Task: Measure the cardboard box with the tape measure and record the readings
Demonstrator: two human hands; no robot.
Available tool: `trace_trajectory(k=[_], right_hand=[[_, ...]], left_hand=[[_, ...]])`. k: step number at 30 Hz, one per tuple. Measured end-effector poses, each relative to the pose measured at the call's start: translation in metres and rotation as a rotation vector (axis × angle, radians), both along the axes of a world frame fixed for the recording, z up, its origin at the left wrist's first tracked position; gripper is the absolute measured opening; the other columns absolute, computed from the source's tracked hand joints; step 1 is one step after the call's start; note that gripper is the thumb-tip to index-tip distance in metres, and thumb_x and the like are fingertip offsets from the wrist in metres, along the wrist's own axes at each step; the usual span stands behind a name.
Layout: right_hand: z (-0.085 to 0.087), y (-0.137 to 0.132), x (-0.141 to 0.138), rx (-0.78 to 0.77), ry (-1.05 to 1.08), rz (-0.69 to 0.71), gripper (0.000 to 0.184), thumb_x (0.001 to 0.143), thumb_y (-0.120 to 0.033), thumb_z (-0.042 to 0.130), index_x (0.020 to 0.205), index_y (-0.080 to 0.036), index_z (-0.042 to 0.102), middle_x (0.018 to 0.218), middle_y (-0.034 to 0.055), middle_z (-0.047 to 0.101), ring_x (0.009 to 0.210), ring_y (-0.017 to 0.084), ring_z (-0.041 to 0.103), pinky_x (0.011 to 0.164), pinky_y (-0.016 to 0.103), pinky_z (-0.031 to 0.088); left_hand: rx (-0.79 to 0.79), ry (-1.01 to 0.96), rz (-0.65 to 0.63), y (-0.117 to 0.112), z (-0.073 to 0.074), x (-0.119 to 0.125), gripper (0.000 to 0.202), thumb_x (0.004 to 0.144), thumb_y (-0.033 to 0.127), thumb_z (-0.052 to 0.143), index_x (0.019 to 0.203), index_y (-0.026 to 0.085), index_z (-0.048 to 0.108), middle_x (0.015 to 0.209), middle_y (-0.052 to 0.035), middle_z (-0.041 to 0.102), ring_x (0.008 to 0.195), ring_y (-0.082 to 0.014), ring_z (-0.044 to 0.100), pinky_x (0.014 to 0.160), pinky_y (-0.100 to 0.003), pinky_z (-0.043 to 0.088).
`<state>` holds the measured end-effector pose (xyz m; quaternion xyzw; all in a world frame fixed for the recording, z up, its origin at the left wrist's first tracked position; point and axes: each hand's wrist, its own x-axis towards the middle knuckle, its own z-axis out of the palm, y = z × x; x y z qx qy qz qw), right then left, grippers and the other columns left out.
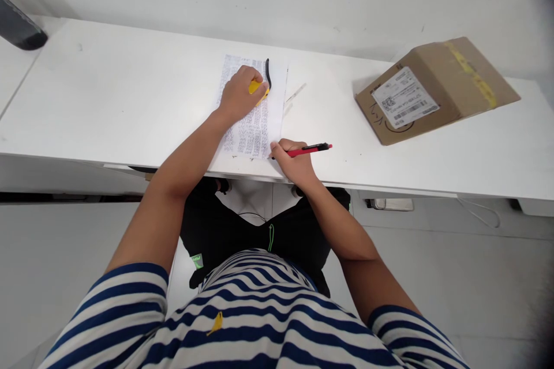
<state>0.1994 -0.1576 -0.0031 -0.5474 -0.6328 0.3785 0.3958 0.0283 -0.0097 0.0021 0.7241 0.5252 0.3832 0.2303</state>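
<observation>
Paper [247, 134] on the desk [130, 86] looks light, limp, easily creased, best pinned at its margins; the left hand [239, 92] grasps a yellow object [255, 86] over it, the right hand [298, 164] 1 red pen [305, 150] near its lower-right corner.

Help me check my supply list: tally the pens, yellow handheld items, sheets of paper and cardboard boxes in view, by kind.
Pen, in the right hand: 1
Yellow item, in the left hand: 1
Sheet of paper: 1 visible
Cardboard box: 1
Total: 4
</observation>
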Motion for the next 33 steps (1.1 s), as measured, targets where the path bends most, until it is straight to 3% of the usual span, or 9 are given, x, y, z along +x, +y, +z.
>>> trace_trajectory(k=[6,20,23,26,33], right_hand=[[-0.0004,0.0007,-0.0003,-0.008,-0.019,0.010,0.053,0.092,-0.059,0.061,0.056,-0.024,0.041,0.057,-0.0013,0.048,0.063,0.016,0.050,0.061,0.032,0.039],[0.0030,-0.0001,-0.0023,0.006,-0.066,0.052,0.057,0.092,-0.051,0.060,0.055,-0.025,0.025,0.052,-0.0042,0.033,0.055,0.012,0.035,0.056,0.031,0.027],[0.0046,0.0016,0.0007,-0.038,-0.026,0.096,0.055,0.091,-0.050,0.061,0.053,-0.025,0.030,0.053,-0.0027,0.042,0.057,0.013,0.042,0.058,0.031,0.034],[0.0052,0.0030,0.0028,-0.049,0.055,0.045,0.051,0.091,-0.051,0.060,0.053,-0.024,0.039,0.057,-0.0005,0.053,0.062,0.015,0.052,0.062,0.032,0.042],[0.0009,-0.0002,-0.0014,0.000,0.047,-0.061,0.050,0.093,-0.058,0.060,0.058,-0.024,0.048,0.058,-0.0007,0.053,0.065,0.016,0.052,0.061,0.032,0.042]], left_hand=[[-0.001,0.003,0.002,-0.0005,0.0011,0.0004,0.007,0.096,0.033,0.060,0.098,0.027,0.062,0.118,-0.0060,0.069,0.107,-0.0250,0.064,0.092,-0.043,0.050],[-0.006,-0.010,-0.008,0.0019,-0.0023,0.0006,0.010,0.096,0.039,0.061,0.098,0.029,0.061,0.116,-0.0043,0.066,0.108,-0.0248,0.062,0.091,-0.042,0.049],[0.006,-0.010,-0.009,0.0015,-0.0019,0.0005,0.011,0.095,0.038,0.063,0.097,0.028,0.061,0.116,-0.0044,0.066,0.107,-0.0247,0.063,0.091,-0.041,0.048],[0.011,-0.006,-0.003,0.0008,-0.0006,0.0006,0.010,0.095,0.037,0.063,0.097,0.028,0.061,0.116,-0.0045,0.066,0.107,-0.0247,0.063,0.092,-0.041,0.048],[0.012,0.002,0.002,-0.0001,0.0015,-0.0006,0.009,0.094,0.035,0.061,0.101,0.029,0.064,0.116,-0.0061,0.069,0.108,-0.0258,0.063,0.093,-0.043,0.050]])
